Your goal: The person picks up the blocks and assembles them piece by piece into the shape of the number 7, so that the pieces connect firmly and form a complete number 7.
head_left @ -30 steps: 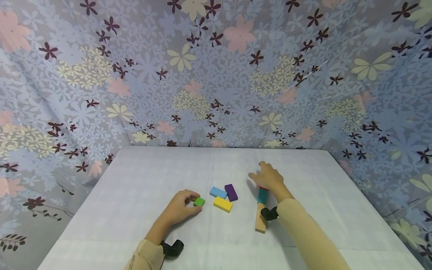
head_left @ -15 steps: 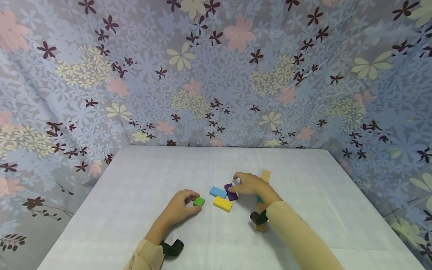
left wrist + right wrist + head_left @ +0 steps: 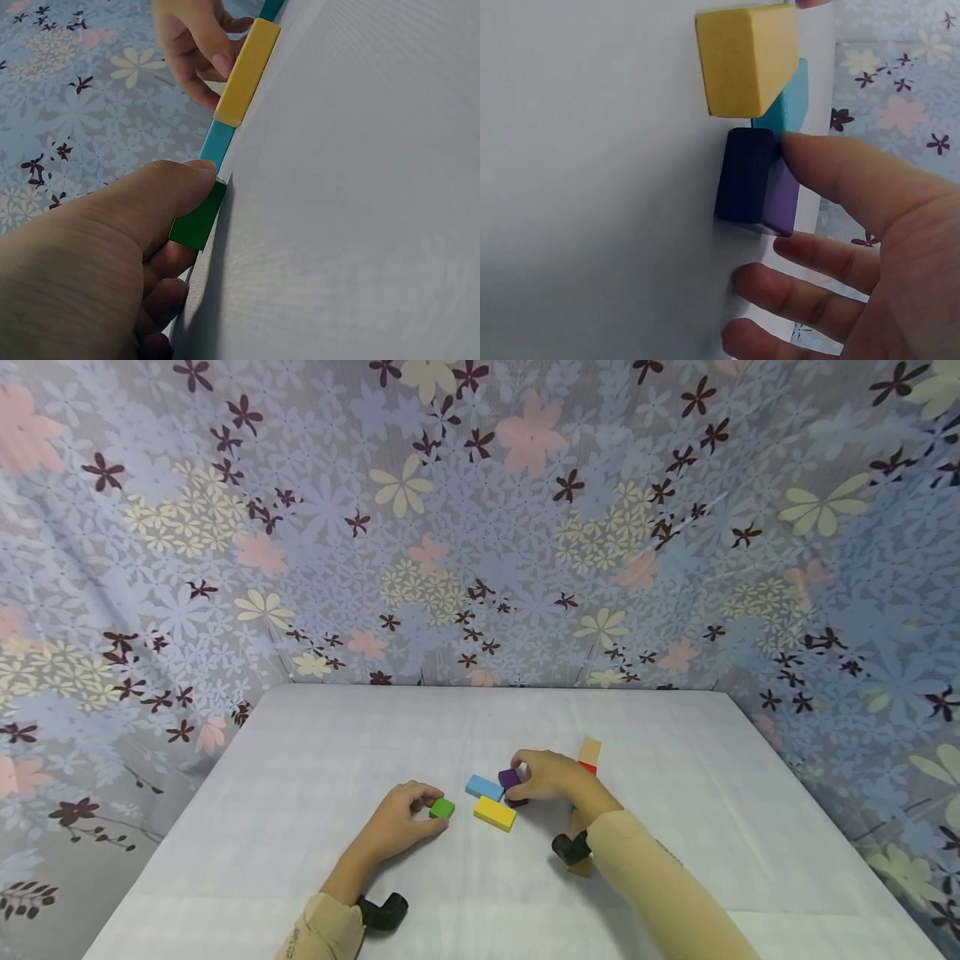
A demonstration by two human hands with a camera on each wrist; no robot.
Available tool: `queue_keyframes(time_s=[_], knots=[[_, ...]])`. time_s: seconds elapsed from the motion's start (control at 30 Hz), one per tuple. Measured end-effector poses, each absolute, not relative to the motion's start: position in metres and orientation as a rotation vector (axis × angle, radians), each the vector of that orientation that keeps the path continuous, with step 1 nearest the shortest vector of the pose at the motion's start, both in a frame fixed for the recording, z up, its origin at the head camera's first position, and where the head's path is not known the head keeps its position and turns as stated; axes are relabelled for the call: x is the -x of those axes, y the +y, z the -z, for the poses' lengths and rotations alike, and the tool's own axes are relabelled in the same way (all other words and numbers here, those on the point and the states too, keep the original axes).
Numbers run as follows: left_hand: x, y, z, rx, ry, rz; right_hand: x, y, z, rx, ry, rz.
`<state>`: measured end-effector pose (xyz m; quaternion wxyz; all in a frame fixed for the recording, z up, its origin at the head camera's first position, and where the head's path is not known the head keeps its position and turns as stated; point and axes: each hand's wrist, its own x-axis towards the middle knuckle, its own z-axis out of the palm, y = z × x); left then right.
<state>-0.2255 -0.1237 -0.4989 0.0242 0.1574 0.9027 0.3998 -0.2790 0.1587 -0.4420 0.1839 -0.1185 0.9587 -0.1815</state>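
Note:
My left hand (image 3: pixel 400 820) holds a small green block (image 3: pixel 442 808) between thumb and fingers on the white-covered table. In the left wrist view the thumb lies along the green block (image 3: pixel 199 217). My right hand (image 3: pixel 551 775) reaches in from the right, its thumb and index finger around a purple block (image 3: pixel 509 778). In the right wrist view the thumb tip meets the purple block (image 3: pixel 754 176), while the other fingers are spread below it. A light blue block (image 3: pixel 484 787) and a yellow block (image 3: pixel 495 814) lie flat between the hands, beside the purple one.
Right of these, a row of blocks runs away from me, partly under my right forearm: a plain wooden block (image 3: pixel 590 750) at the far end, then a red block (image 3: pixel 588 768). A floral cloth (image 3: pixel 480 527) hangs behind the table (image 3: pixel 375 727).
My right hand has moved left from the block row to the purple block, and its thumb and index finger have closed around it. The left hand has stayed at the green block.

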Motion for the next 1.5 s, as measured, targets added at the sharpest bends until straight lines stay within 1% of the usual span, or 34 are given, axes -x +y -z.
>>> queue_keyframes(time_s=[0.57,0.87,1.13,1.5], knots=[[0.2238,-0.1235,0.4956,-0.490,2.781,-1.256,0.2790,0.1595,0.4421,0.402,2.665,0.586],[0.2242,-0.1232,0.4957,-0.485,2.784,-1.246,0.2798,0.1622,0.4428,0.430,2.613,0.517],[0.2246,-0.1234,0.4971,-0.488,2.779,-1.258,0.2788,0.1646,0.4389,0.555,2.582,0.455],[0.2252,-0.1241,0.4986,-0.501,2.771,-1.269,0.2791,0.1678,0.4373,0.587,2.572,0.409]])
